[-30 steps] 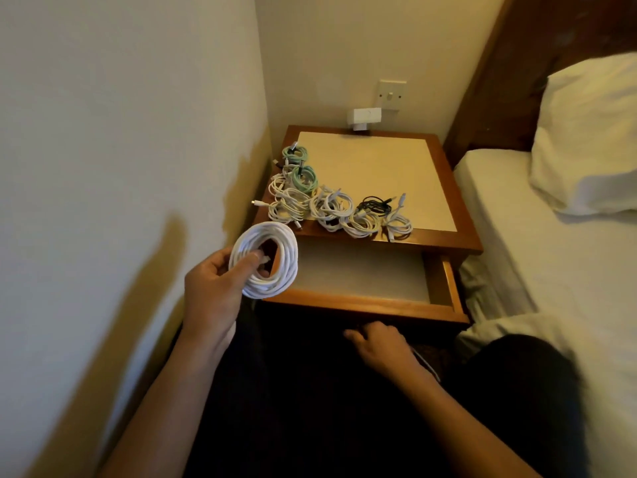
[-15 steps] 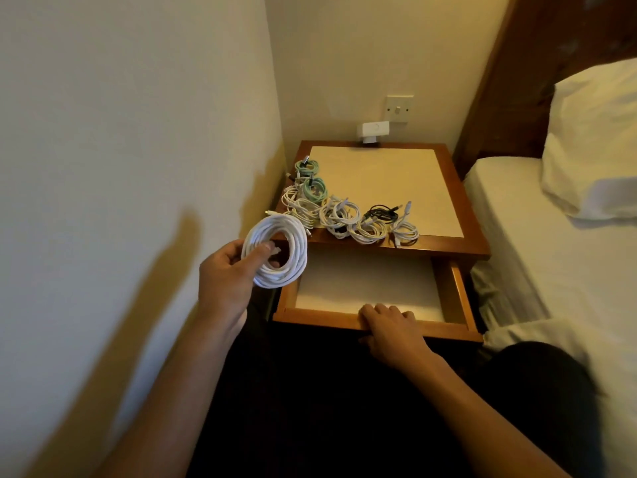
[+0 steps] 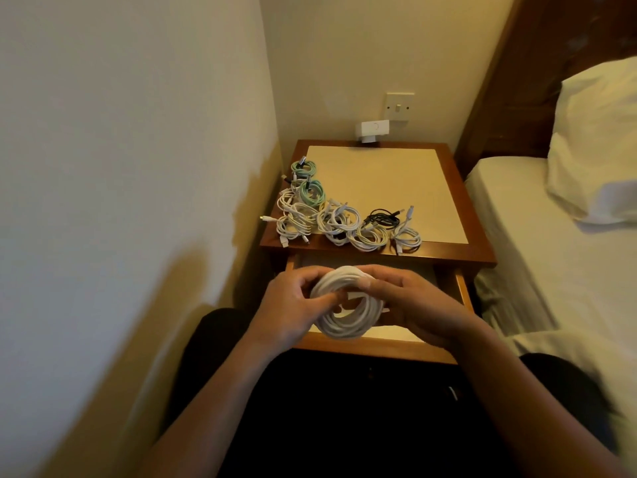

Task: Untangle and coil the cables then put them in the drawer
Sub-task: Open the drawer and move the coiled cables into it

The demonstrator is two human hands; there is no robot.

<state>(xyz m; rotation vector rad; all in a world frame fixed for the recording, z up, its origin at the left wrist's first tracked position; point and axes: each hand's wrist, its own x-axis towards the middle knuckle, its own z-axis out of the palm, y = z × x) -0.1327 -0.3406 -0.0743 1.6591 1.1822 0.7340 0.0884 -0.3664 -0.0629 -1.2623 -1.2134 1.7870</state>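
Both hands, my left hand (image 3: 289, 308) and right hand (image 3: 413, 305), curl their fingers round one white coiled cable (image 3: 348, 327), held over the open drawer (image 3: 379, 350). More coils (image 3: 337, 220) (white, green, one black) crowd the front-left corner of the wooden nightstand (image 3: 448, 257), which sits between a cream wall (image 3: 138, 132) and the bed (image 3: 551, 270).

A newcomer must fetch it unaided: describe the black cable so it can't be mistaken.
Find the wooden bedside table beside the bed. A row of coiled cables lies along its front edge, and the black cable sits near the row's right end. It is the only dark one; its neighbours are white coils, with green coils further left.
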